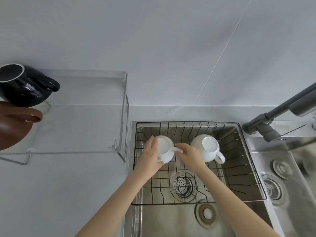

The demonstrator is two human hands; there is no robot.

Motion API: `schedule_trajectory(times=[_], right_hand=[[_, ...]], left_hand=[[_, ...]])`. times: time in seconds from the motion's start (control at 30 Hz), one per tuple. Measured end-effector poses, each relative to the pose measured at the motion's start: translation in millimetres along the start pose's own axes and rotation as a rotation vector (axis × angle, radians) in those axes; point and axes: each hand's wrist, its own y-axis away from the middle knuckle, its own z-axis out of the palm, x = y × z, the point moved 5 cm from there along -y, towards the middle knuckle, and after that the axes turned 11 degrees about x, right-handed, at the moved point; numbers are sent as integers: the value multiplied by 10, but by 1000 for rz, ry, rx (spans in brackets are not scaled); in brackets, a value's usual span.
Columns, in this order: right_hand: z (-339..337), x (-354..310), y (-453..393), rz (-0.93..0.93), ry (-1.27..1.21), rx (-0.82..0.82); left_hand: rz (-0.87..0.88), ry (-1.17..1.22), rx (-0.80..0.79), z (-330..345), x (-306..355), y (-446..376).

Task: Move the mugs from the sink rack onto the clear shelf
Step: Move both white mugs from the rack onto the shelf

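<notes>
Two white mugs sit upside down in the black wire sink rack. My left hand is wrapped around the body of the left mug. My right hand pinches that same mug's handle. The right mug stands free beside my right hand, its handle pointing right. The clear shelf stands on the counter to the left of the sink, with a black mug upright at its left end.
A brown mug is at the far left, below the black one. A grey faucet rises at the right of the rack. A second sink basin lies further right. White wall behind.
</notes>
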Motion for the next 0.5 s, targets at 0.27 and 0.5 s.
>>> schedule_trajectory(times=[0.27,0.5], right_hand=[[60,147,-44,38,-186,14],[-288,14,110,29,-242,26]], left_hand=[[-50,-91,-51,139,-93,-149],[-20,44,-8,-82,116,-21]])
